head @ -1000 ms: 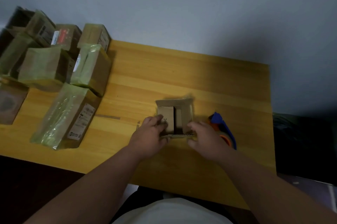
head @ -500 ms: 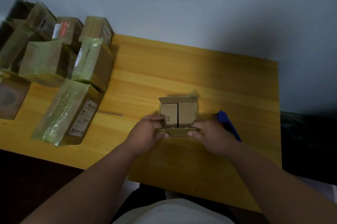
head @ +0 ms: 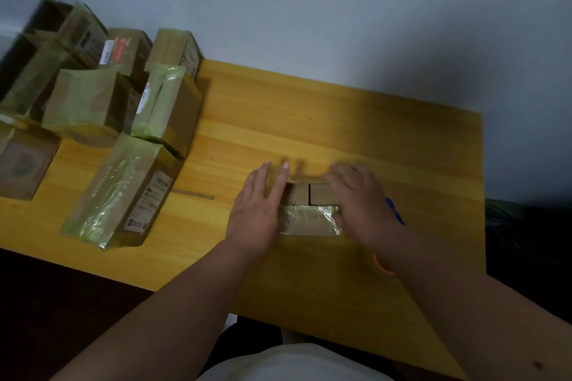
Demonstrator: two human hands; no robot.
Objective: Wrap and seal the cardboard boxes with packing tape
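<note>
A small cardboard box [head: 309, 213] sits on the wooden table [head: 340, 120] in front of me, its top flaps folded in and its near side covered in shiny tape. My left hand [head: 258, 210] lies flat against the box's left side with fingers stretched forward. My right hand [head: 360, 198] presses on the box's right side and far flap. The blue and orange tape dispenser [head: 390, 235] lies right of the box, mostly hidden under my right forearm.
A pile of several tape-wrapped boxes [head: 102, 120] fills the table's left end, the nearest one [head: 123, 194] lying flat with a label showing. A thin strip of tape [head: 193, 194] lies between it and my left hand. A grey wall stands behind the table.
The box's flaps have gone from open to folded down. Both hands moved from gripping the near edge to lying flat over the box's sides, and the taped near face now shows.
</note>
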